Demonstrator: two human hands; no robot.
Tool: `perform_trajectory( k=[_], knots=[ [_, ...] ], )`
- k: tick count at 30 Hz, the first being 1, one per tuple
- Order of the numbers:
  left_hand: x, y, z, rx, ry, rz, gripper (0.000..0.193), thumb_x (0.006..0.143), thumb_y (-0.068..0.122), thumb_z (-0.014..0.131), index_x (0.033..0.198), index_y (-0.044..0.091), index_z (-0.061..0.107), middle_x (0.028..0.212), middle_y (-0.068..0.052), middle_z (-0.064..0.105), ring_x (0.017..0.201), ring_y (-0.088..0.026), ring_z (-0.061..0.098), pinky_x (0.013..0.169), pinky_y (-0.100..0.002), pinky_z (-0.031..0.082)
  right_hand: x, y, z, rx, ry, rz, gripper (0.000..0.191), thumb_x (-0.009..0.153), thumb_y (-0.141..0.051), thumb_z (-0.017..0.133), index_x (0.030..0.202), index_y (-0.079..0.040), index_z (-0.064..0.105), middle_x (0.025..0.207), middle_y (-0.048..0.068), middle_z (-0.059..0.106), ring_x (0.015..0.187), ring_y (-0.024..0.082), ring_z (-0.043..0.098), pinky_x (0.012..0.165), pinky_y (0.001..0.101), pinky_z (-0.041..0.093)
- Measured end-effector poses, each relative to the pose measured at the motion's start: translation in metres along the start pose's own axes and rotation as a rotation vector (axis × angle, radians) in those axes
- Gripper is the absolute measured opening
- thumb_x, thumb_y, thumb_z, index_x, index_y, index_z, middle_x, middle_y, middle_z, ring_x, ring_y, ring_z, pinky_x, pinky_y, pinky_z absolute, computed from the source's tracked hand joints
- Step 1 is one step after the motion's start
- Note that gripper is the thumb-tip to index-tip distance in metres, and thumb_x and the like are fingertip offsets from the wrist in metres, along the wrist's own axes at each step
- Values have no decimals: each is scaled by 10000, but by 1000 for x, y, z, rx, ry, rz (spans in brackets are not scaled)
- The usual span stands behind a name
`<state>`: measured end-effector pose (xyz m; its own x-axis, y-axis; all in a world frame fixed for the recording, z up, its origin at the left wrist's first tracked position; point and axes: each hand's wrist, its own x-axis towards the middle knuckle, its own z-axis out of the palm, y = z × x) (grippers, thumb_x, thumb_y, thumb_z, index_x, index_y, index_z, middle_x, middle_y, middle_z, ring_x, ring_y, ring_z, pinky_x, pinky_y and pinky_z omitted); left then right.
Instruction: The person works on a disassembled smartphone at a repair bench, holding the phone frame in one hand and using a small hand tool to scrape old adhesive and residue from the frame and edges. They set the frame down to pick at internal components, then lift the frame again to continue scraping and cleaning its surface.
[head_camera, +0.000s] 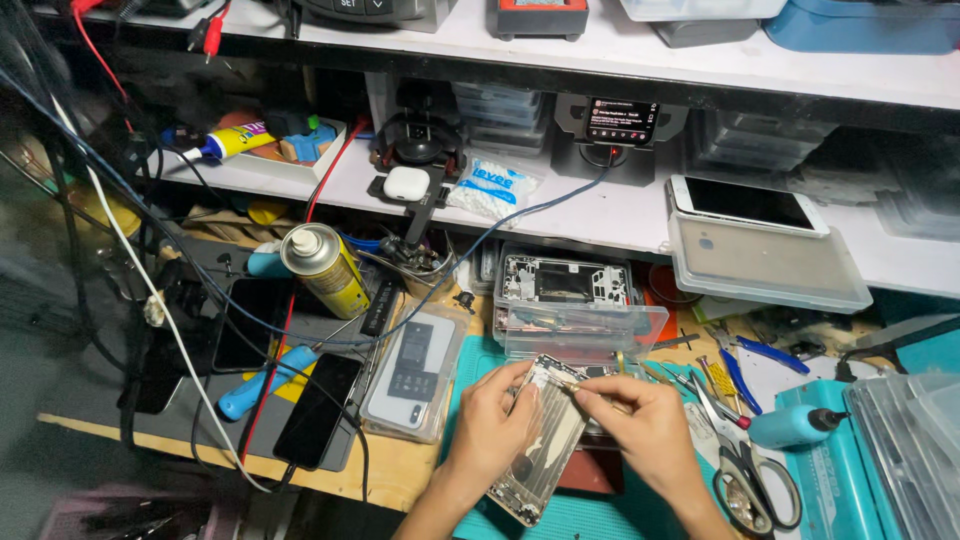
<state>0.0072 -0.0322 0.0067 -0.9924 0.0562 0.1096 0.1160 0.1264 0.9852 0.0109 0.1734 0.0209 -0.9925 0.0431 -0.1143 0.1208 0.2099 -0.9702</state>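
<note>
An opened phone back housing, silver with exposed inner parts, lies tilted on a teal work mat at the bottom centre. My left hand grips its left edge and steadies it. My right hand pinches a thin tool, which looks like tweezers, with the tip at the upper end of the housing. Both wrists come in from the bottom edge.
A clear plastic box with a phone frame stands just behind. Scissors, blue-handled pliers and a teal bottle lie to the right. At left are a yellow spray can, dark phones, a blue screwdriver and cables.
</note>
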Motion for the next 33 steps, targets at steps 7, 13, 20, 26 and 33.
perform_trajectory(
  k=[7, 13, 20, 26, 33],
  knots=[
    [3, 15, -1, 78, 45, -56, 223, 919, 87, 655, 1101, -24, 719, 824, -113, 744, 511, -105, 646, 455, -281, 499, -6, -3, 9, 59, 22, 8, 199, 836, -86, 770, 976, 49, 816, 753, 52, 786, 651, 60, 657, 572, 233, 521],
    [2, 6, -2, 206, 115, 170, 173, 947, 72, 665, 1061, -34, 738, 803, -85, 727, 529, -86, 598, 467, -266, 472, -8, -2, 9, 42, 21, -35, 202, 835, -91, 768, 975, 47, 813, 769, 47, 795, 670, 60, 674, 598, 234, 548],
    [0, 12, 0, 49, 85, -37, 140, 941, 90, 655, 967, -29, 722, 515, -23, 597, 421, -53, 540, 387, -262, 407, -12, -11, 13, -72, 36, -21, 184, 826, -109, 792, 961, 13, 822, 769, 111, 804, 662, 97, 682, 600, 259, 553],
    [-1, 13, 0, 216, 116, 114, 125, 898, 64, 666, 961, -34, 710, 711, -118, 698, 461, -134, 628, 421, -310, 470, -19, -31, 20, -323, 135, -419, 177, 773, -102, 773, 921, -8, 789, 1223, 110, 715, 688, 165, 760, 596, 266, 582],
    [-4, 13, 1, 193, 112, 95, 146, 894, 64, 661, 988, -40, 701, 811, -169, 729, 549, -213, 705, 487, -344, 528, -22, -45, 24, -372, 137, -330, 190, 759, -105, 777, 921, -7, 787, 1235, 70, 725, 585, 159, 730, 561, 281, 569]
  ],
)
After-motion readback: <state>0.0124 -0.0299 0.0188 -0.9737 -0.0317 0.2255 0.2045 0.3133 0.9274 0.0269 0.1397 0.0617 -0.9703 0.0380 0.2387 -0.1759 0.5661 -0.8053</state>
